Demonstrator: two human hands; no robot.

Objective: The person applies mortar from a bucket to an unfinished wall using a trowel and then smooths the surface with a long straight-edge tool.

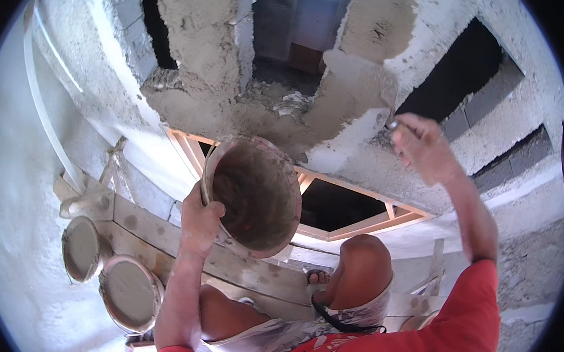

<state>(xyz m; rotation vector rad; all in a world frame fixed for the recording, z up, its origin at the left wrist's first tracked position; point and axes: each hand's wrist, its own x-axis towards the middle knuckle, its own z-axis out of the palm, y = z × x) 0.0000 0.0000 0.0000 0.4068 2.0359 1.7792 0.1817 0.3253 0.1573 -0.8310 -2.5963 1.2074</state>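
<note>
My left hand (201,221) grips the rim of a mortar-smeared bucket (257,197), thumb over the edge. The bucket is tilted so its mouth faces me, and its inside is coated with dark, wet residue. Up at the right, my right hand (425,146) is closed round the handle of a trowel (389,97). Its blade lies against the wall, on the wet grey mortar (336,105) below a window-like opening (302,29). The blade's outline blends into the mortar, so its full shape is hard to make out.
Two buckets of grey mortar (129,295) (82,248) stand at the left by wooden planks (133,227). A wooden frame (362,226) surrounds a dark opening below the wall. Further dark gaps (459,68) break the blockwork at the right. My knees (363,261) are bent close below.
</note>
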